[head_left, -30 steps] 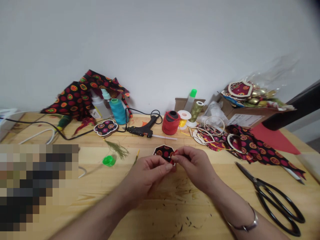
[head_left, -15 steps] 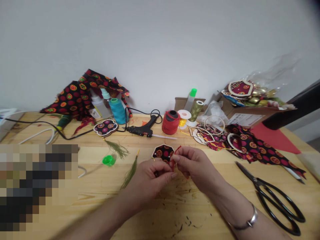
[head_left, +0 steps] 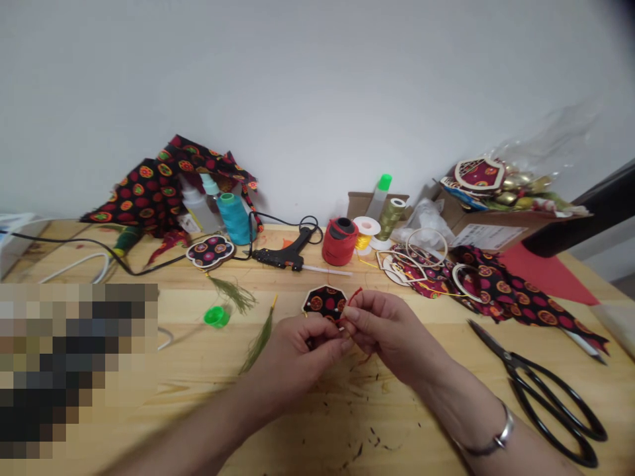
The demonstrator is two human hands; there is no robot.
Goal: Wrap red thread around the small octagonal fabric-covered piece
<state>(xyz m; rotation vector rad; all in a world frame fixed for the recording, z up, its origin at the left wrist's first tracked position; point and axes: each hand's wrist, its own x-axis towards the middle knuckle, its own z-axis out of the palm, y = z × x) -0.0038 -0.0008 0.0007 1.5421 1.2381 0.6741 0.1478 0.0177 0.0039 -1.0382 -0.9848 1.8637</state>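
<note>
My left hand (head_left: 311,344) and my right hand (head_left: 381,322) meet at the middle of the table, fingertips pinched together on a thin red cord (head_left: 356,299). One end of the cord sticks up above my right thumb, and another hangs below the fingers. Just behind them lies a wood-framed fabric pendant (head_left: 325,301) with dark patterned cloth, its near edge covered by my hands. A spool of red cord (head_left: 340,242) stands farther back. To the left rests a green tassel (head_left: 260,334).
Black scissors (head_left: 536,383) lie at the right. A glue gun (head_left: 285,254) is at the back, beside a blue thread cone (head_left: 233,218). A green cap (head_left: 217,317) and a tasselled pendant (head_left: 210,252) sit left. Wooden frames and patterned cloth (head_left: 530,294) spread back right, before a cardboard box (head_left: 540,225).
My fingertips have shifted slightly on the red cord, and its lower end now hangs a little lower and farther left. The pendant and tools stay in place.
</note>
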